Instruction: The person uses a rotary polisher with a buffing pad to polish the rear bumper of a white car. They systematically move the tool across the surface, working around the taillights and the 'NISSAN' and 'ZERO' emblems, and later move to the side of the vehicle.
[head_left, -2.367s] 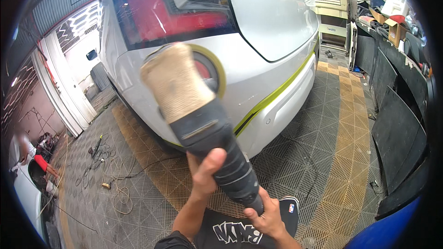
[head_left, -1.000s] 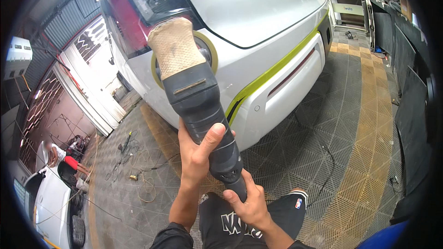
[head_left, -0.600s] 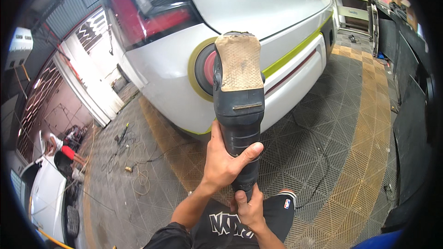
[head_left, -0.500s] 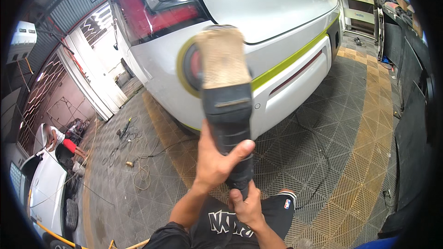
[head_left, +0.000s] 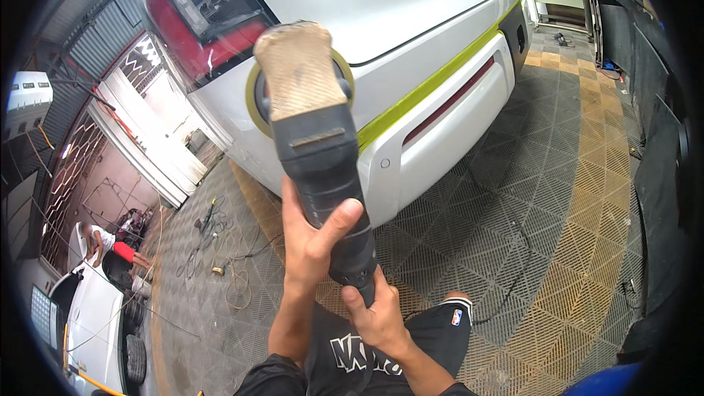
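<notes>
A black electric polisher with a tan-covered head stands upright in front of me. Its round yellow-green pad faces the rear corner of a silver-white car; whether it touches the paint cannot be told. My left hand is closed around the polisher's black body, thumb across its near side. Lower down, my right hand grips the tail end of the same tool. Close to the pad are the car's red tail light and a strip of yellow-green masking tape along the bumper.
Cables lie on the grid-tiled floor at the left, and another dark cable runs at the right. Another person leans over a white car at the far left. Dark panels line the right side.
The polisher and both my hands have shifted left in view, and the pad sits further left on the car's corner. The view itself has turned slightly. My grip looks the same.
</notes>
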Demonstrator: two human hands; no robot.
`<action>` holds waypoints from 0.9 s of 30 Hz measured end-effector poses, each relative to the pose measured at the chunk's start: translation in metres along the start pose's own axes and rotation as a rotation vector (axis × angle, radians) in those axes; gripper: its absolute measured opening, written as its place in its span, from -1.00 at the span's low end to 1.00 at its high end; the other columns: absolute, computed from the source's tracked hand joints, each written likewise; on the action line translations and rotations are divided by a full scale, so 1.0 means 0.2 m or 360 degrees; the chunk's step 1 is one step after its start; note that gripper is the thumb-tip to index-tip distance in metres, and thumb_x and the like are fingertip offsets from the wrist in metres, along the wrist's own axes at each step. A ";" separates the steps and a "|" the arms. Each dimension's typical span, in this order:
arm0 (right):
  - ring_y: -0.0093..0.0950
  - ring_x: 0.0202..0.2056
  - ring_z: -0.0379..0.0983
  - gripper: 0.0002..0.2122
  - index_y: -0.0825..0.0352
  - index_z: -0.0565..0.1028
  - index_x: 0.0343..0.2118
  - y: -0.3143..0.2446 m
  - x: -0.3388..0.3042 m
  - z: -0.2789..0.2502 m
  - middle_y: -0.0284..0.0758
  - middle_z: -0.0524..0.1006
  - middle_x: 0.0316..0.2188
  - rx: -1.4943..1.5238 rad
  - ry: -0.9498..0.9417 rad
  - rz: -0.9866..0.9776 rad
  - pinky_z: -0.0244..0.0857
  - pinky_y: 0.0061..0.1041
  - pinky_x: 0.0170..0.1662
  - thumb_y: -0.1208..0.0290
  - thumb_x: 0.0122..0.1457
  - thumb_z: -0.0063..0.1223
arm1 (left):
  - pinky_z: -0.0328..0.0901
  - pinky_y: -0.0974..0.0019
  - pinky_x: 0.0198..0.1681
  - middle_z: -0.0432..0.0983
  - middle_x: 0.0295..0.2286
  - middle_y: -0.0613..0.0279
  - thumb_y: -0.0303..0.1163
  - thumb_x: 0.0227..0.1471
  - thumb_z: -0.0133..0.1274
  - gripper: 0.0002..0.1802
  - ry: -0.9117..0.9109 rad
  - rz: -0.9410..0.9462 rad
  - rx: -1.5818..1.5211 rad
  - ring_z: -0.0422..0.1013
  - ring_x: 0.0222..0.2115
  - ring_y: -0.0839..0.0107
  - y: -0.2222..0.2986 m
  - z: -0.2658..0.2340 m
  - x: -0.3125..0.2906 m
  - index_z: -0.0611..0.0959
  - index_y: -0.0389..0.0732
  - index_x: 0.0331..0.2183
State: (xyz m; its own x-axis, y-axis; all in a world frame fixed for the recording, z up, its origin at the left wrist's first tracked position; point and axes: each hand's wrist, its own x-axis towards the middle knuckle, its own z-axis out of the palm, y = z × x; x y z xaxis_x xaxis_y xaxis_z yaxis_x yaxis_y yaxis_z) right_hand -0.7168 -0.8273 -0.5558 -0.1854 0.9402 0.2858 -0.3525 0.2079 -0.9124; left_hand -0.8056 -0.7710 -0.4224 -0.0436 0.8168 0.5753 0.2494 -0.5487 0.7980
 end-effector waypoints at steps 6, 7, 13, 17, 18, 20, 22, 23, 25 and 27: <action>-0.11 -0.31 0.66 -0.31 0.49 0.36 0.09 -0.08 0.03 -0.12 0.02 0.63 -0.41 -0.0055 -0.0261 0.0121 0.47 -0.26 -0.26 -0.14 0.23 0.09 | 0.43 0.27 -0.16 0.46 -0.21 0.07 -0.33 0.00 0.29 -0.25 0.0195 -0.0099 -0.0041 0.51 -0.29 0.31 0.02 0.01 -0.08 0.28 -0.30 0.13; -0.12 -0.32 0.66 -0.31 0.48 0.36 0.09 -0.01 -0.01 -0.11 0.01 0.63 -0.41 -0.0023 -0.0210 0.0091 0.47 -0.27 -0.26 -0.15 0.22 0.09 | 0.38 0.26 -0.08 0.45 -0.16 0.06 -0.32 -0.02 0.31 -0.22 0.0116 -0.0080 0.0014 0.48 -0.23 0.31 -0.01 0.01 -0.10 0.27 -0.30 0.14; -0.31 -0.36 0.64 -0.25 0.56 0.33 0.12 0.15 -0.14 -0.03 -0.06 0.63 -0.44 0.0203 0.0006 0.0211 0.47 -0.35 -0.29 -0.16 0.22 0.10 | 0.36 0.24 -0.05 0.47 -0.14 0.09 -0.24 -0.06 0.38 -0.16 -0.0128 -0.0184 0.0240 0.45 -0.17 0.33 -0.03 0.09 -0.11 0.29 -0.32 0.12; -0.31 -0.47 0.63 -0.26 0.60 0.32 0.14 0.07 -0.06 -0.08 -0.06 0.62 -0.50 0.0015 -0.0128 -0.0021 0.44 -0.38 -0.39 -0.12 0.24 0.10 | 0.37 0.27 -0.08 0.47 -0.17 0.11 -0.37 -0.02 0.32 -0.24 0.0112 -0.0298 -0.0071 0.46 -0.18 0.36 0.03 0.03 -0.15 0.29 -0.31 0.13; -0.31 -0.46 0.63 -0.26 0.61 0.32 0.13 0.04 -0.04 -0.11 -0.06 0.61 -0.50 -0.0038 -0.0204 0.0011 0.44 -0.38 -0.38 -0.11 0.24 0.11 | 0.37 0.28 -0.08 0.46 -0.16 0.12 -0.38 -0.01 0.31 -0.25 0.0160 -0.0315 -0.0091 0.45 -0.17 0.37 0.03 0.02 -0.16 0.29 -0.31 0.13; -0.32 -0.47 0.62 -0.25 0.61 0.32 0.13 0.02 -0.04 -0.13 -0.10 0.61 -0.51 -0.0055 -0.0276 0.0077 0.44 -0.40 -0.39 -0.11 0.23 0.12 | 0.37 0.29 -0.08 0.45 -0.16 0.12 -0.38 -0.01 0.31 -0.26 0.0179 -0.0251 -0.0051 0.45 -0.18 0.37 0.02 0.02 -0.16 0.29 -0.31 0.12; -0.35 -0.50 0.61 -0.25 0.59 0.33 0.13 0.10 -0.07 -0.11 -0.14 0.60 -0.54 0.0018 -0.0075 0.0051 0.43 -0.40 -0.41 -0.13 0.23 0.12 | 0.38 0.30 -0.10 0.46 -0.18 0.13 -0.37 -0.01 0.32 -0.26 0.0128 -0.0089 0.0067 0.45 -0.20 0.37 -0.03 0.06 -0.14 0.30 -0.31 0.11; -0.36 -0.51 0.60 -0.26 0.58 0.34 0.12 0.14 -0.09 -0.10 -0.16 0.60 -0.55 0.0055 0.0014 0.0047 0.42 -0.40 -0.42 -0.14 0.22 0.12 | 0.38 0.31 -0.11 0.47 -0.19 0.12 -0.33 -0.02 0.34 -0.25 0.0054 -0.0140 0.0051 0.45 -0.22 0.38 -0.04 0.09 -0.13 0.30 -0.32 0.10; -0.39 -0.49 0.61 -0.28 0.54 0.37 0.09 0.13 -0.12 -0.12 -0.19 0.60 -0.55 0.0046 0.0056 0.0146 0.43 -0.41 -0.40 -0.16 0.22 0.11 | 0.38 0.30 -0.11 0.47 -0.18 0.11 -0.29 -0.03 0.36 -0.22 -0.0107 -0.0160 0.0076 0.46 -0.22 0.38 -0.06 0.13 -0.10 0.29 -0.33 0.10; -0.39 -0.46 0.62 -0.29 0.54 0.38 0.07 0.11 -0.13 -0.13 -0.20 0.60 -0.54 0.0053 0.0107 0.0211 0.43 -0.41 -0.39 -0.16 0.22 0.10 | 0.40 0.29 -0.12 0.48 -0.18 0.10 -0.25 -0.03 0.38 -0.20 -0.0150 -0.0185 0.0073 0.47 -0.23 0.38 -0.09 0.14 -0.09 0.29 -0.34 0.09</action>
State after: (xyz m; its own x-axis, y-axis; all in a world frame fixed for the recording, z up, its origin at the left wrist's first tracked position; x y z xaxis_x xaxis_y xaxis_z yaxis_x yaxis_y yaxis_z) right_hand -0.6966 -0.8403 -0.5910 -0.1708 0.9750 0.1418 -0.3594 0.0723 -0.9304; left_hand -0.7817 -0.7713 -0.4529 0.0158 0.8886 0.4584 0.2922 -0.4425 0.8478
